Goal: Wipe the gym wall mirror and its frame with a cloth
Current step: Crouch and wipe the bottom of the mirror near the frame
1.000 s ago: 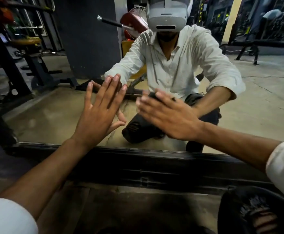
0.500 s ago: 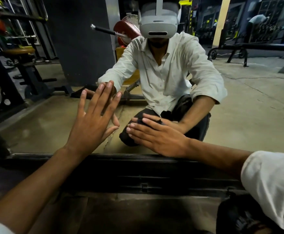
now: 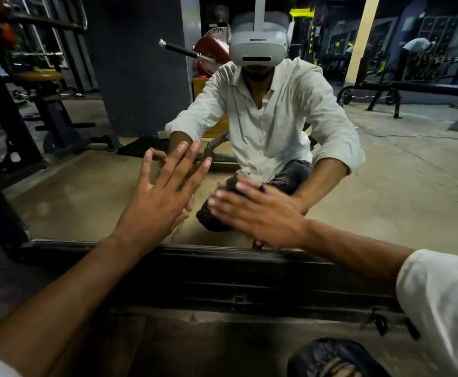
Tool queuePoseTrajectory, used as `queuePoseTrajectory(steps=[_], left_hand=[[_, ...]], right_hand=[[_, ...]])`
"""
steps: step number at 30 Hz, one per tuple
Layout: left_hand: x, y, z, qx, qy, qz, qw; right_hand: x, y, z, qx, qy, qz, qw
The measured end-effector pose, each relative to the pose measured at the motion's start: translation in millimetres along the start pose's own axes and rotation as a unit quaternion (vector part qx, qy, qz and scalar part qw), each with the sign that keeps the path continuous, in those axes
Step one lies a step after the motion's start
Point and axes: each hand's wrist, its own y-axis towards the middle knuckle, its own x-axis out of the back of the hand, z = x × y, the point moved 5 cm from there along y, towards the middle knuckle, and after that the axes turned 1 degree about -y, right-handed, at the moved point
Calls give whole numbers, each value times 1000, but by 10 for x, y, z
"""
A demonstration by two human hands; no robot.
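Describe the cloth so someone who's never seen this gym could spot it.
Find the wall mirror and follow its black bottom frame to the middle. Just above it, the right hand presses a dark cloth to the glass; the left hand beside it is bare.

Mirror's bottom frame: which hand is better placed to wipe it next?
Right, probably. The right hand presses the dark cloth on the mirror just above its bottom frame; the left hand is bare, flat against it higher up.

Left hand (image 3: 154, 202) flat on mirror (image 3: 86, 191) — right hand (image 3: 263, 213) presses dark cloth (image 3: 230, 185) low, near frame (image 3: 222, 268).
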Motion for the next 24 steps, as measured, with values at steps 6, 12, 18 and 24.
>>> queuePoseTrajectory(steps=[6,12,18,24], left_hand=[[-63,-177,315,48,-5,14,999],[-155,-234,357,45,31,3,998],[-424,-566,284,71,29,40,996],[-597,-656,298,63,4,18,998]], right_hand=[[-82,463,-167,-85,-76,-94,989],[-6,724,8,-192,23,-139,971],[-385,558,870,-22,39,-79,996],[-587,420,1268,-27,83,-42,995]])
